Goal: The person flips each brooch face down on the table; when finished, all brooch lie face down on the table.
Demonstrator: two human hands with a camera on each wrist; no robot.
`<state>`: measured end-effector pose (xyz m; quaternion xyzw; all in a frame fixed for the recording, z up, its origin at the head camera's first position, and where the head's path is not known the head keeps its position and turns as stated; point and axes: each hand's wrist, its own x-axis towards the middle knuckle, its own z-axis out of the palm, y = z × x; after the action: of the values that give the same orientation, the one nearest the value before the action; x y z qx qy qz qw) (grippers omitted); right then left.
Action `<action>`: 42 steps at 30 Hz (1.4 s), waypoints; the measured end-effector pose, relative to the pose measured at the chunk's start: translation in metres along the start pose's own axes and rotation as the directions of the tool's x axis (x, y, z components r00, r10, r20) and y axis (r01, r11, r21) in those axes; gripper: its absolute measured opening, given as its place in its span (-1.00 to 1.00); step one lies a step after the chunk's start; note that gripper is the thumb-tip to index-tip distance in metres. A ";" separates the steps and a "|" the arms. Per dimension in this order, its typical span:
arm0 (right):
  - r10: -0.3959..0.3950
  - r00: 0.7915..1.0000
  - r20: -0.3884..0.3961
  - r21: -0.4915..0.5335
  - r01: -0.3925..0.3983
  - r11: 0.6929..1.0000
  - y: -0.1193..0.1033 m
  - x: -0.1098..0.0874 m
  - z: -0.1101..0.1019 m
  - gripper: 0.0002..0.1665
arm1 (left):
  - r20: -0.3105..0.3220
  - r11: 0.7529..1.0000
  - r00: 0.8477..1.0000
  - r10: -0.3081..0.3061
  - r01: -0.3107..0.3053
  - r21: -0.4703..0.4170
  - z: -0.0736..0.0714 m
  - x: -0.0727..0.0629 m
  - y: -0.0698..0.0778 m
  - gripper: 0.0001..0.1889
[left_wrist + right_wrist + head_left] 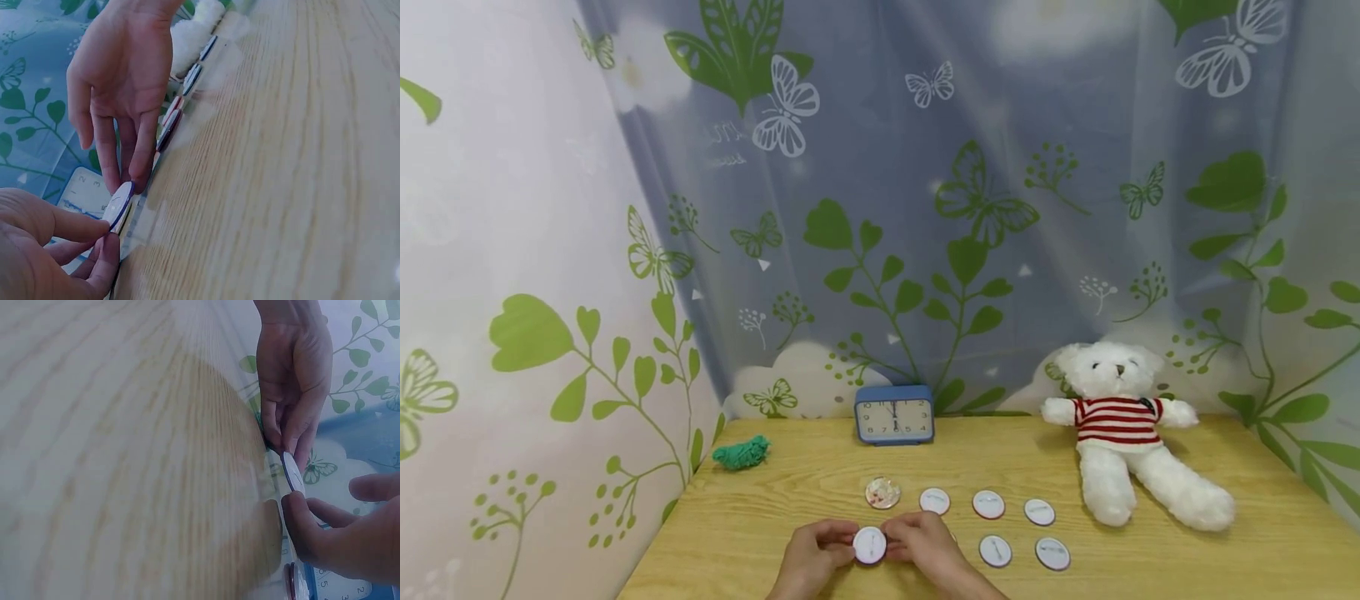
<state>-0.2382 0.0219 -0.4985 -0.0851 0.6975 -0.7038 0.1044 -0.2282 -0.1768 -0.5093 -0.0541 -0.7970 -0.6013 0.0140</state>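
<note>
A round pin badge (pixel 869 546), its white back with a metal pin towards me, is held up between both hands at the front of the table. My left hand (pixel 815 557) pinches its left edge between thumb and fingers, as the left wrist view shows. On the opposite edge are the thumb and fingertips of my right hand (pixel 925 546). Just behind lies a badge with a patterned face (pixel 882 492). Several more badges lie white back up to the right, among them one badge (pixel 934 501) and another (pixel 996 551). My right hand mostly hides something small beside it.
A blue clock (pixel 894 415) stands at the back of the wooden table (pixel 805 450). Green bundled string (pixel 742 452) lies at the back left. A white teddy bear (pixel 1118 421) in a striped shirt sits at the right. Printed curtains (pixel 880 167) hang behind.
</note>
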 end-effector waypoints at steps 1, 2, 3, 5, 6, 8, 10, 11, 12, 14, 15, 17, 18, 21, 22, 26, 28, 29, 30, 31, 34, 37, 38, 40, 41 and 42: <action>0.007 1.000 -0.002 0.000 -0.007 1.000 -0.001 -0.001 0.000 -0.63 | -0.001 1.000 1.000 0.001 -0.001 -0.001 0.000 0.000 -0.001 -0.71; 0.012 1.000 -0.003 -0.001 -0.012 1.000 -0.002 -0.001 0.001 -0.62 | 0.000 1.000 1.000 0.000 0.000 -0.001 0.000 0.000 -0.002 -0.72; 0.016 1.000 -0.005 -0.003 -0.016 1.000 -0.002 -0.001 0.001 -0.62 | 0.001 1.000 1.000 -0.002 0.002 0.001 0.000 0.000 -0.002 -0.72; 0.019 1.000 -0.008 -0.009 -0.019 1.000 -0.003 -0.002 0.001 -0.62 | 0.002 1.000 1.000 -0.006 0.006 0.008 0.001 0.001 -0.003 -0.73; 0.021 1.000 -0.009 -0.012 -0.021 1.000 -0.003 -0.002 0.001 -0.61 | 0.002 1.000 1.000 -0.005 0.005 0.017 0.001 0.001 -0.002 -0.73; 0.019 1.000 -0.009 -0.015 -0.019 1.000 -0.003 -0.002 0.001 -0.61 | 0.001 0.999 1.000 0.000 0.000 0.040 0.001 0.000 -0.002 -0.73; 0.018 1.000 -0.002 -0.019 -0.018 1.000 -0.003 -0.003 0.001 -0.60 | -0.002 0.998 1.000 0.002 -0.002 0.061 0.001 0.000 -0.001 -0.74; 0.019 1.000 0.002 -0.022 -0.019 1.000 -0.003 -0.003 0.000 -0.60 | -0.004 0.998 1.000 0.001 0.000 0.068 0.001 0.000 0.000 -0.75; 0.021 1.000 0.007 -0.026 -0.021 0.999 -0.004 -0.004 0.000 -0.59 | -0.005 0.997 1.000 -0.002 0.003 0.074 0.001 0.000 0.000 -0.76; 0.026 1.000 0.013 -0.037 -0.026 0.999 -0.005 -0.005 -0.001 -0.58 | -0.002 0.998 1.000 -0.012 0.012 0.068 0.001 -0.001 0.001 -0.77; 0.028 0.999 0.015 -0.042 -0.027 0.999 -0.005 -0.005 -0.001 -0.58 | 0.000 0.998 1.000 -0.016 0.016 0.067 0.002 -0.001 0.001 -0.77; 0.029 0.999 0.017 -0.052 -0.028 0.998 -0.007 -0.005 -0.002 -0.58 | 0.003 0.998 1.000 -0.028 0.028 0.062 0.002 -0.001 0.002 -0.76; 0.029 0.999 0.017 -0.056 -0.028 0.998 -0.007 -0.006 -0.002 -0.57 | 0.004 0.998 0.999 -0.033 0.033 0.062 0.002 -0.002 0.003 -0.76; 0.036 0.999 0.025 -0.049 -0.035 0.998 -0.007 -0.007 -0.004 -0.56 | 0.003 0.997 0.999 -0.037 0.037 0.067 0.002 -0.003 0.004 -0.75; 0.040 0.999 0.030 -0.046 -0.038 0.998 -0.007 -0.007 -0.004 -0.56 | 0.003 0.997 0.999 -0.038 0.038 0.067 0.002 -0.003 0.005 -0.75; 0.051 0.997 0.051 -0.034 -0.050 0.998 -0.005 -0.008 -0.007 -0.54 | 0.006 0.997 1.000 -0.026 0.025 0.069 0.003 -0.005 0.006 -0.74; 0.051 0.997 0.060 -0.036 -0.049 0.998 -0.005 -0.008 -0.008 -0.53 | 0.009 0.997 1.000 -0.025 0.025 0.075 0.004 -0.005 0.007 -0.75; 0.052 0.997 0.063 -0.037 -0.050 0.998 -0.005 -0.008 -0.008 -0.53 | 0.010 0.997 1.000 -0.028 0.027 0.078 0.004 -0.004 0.008 -0.75; 0.053 0.996 0.066 -0.038 -0.050 0.998 -0.005 -0.008 -0.009 -0.53 | 0.011 0.996 0.999 -0.032 0.031 0.082 0.004 -0.004 0.009 -0.75; 0.054 0.996 0.068 -0.039 -0.051 0.998 -0.005 -0.008 -0.009 -0.52 | 0.013 0.996 0.999 -0.034 0.033 0.088 0.005 -0.004 0.009 -0.75; 0.047 0.996 0.070 -0.042 -0.044 0.998 -0.006 -0.009 -0.010 -0.52 | 0.018 0.994 0.999 -0.040 0.038 0.100 0.005 -0.003 0.011 -0.75; 0.047 0.996 0.075 -0.053 -0.043 0.998 -0.007 -0.010 -0.011 -0.51 | 0.023 0.991 0.999 -0.048 0.045 0.128 0.005 -0.004 0.012 -0.75; 0.047 0.996 0.076 -0.059 -0.042 0.997 -0.008 -0.011 -0.011 -0.51 | 0.024 0.989 0.998 -0.058 0.054 0.135 0.005 -0.004 0.012 -0.75; 0.048 0.996 0.080 -0.070 -0.043 0.997 -0.008 -0.011 -0.011 -0.51 | 0.026 0.986 0.997 -0.079 0.074 0.151 0.005 -0.004 0.014 -0.74; 0.048 0.996 0.081 -0.074 -0.042 0.996 -0.009 -0.011 -0.012 -0.51 | 0.025 0.984 0.996 -0.087 0.082 0.159 0.005 -0.004 0.015 -0.74; 0.048 0.995 0.082 -0.077 -0.041 0.996 -0.010 -0.012 -0.012 -0.51 | 0.025 0.983 0.995 -0.093 0.088 0.162 0.005 -0.004 0.016 -0.73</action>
<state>-0.2303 0.0362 -0.4888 -0.1027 0.7204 -0.6702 0.1459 -0.2227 -0.1680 -0.4962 -0.0261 -0.8446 -0.5344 -0.0219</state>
